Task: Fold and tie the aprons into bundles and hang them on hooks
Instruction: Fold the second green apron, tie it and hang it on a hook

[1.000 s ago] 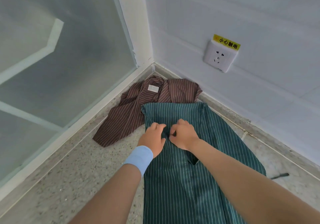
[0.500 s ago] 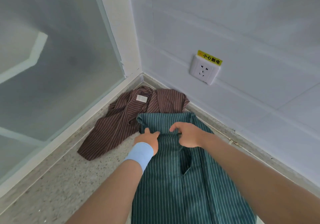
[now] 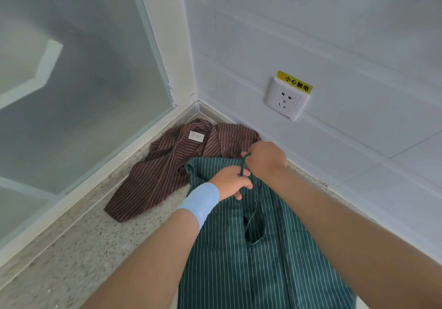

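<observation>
The person has two bare hands and two bare arms. Just behind the left hand [image 3: 230, 181], right at the wrist, sits a wristband [image 3: 201, 201]. The wristband is light blue, wide and soft-looking, like a sweatband, and it fits snugly on the wrist. Behind the wristband the left arm [image 3: 148, 260] is bare all the way to the picture's edge. The right hand [image 3: 266, 160] is bare, and so is the right arm [image 3: 346, 232] behind it.
</observation>
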